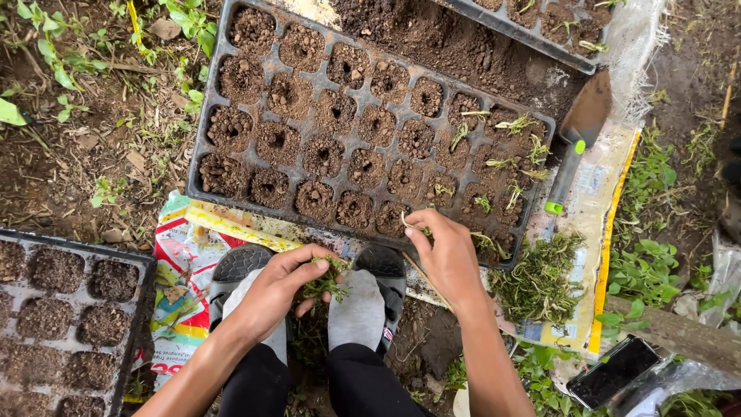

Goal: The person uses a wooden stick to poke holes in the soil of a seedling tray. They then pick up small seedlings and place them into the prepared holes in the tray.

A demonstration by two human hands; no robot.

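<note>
A green-handled trowel (575, 135) lies well beyond the hands, to their right. A second soil-filled tray (69, 324) sits left of the hands. A dark phone (614, 371) rests on the ground, right of them.

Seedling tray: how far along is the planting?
Done: the seedling tray has soil with a poked hole in every cell, and the right-hand columns hold seedlings.
In hand: the left hand grips a bunch of seedlings; the right hand sets one into a front-row cell.
Left: most cells toward the left are unplanted holes. A loose pile of seedlings waits by the tray.
</note>
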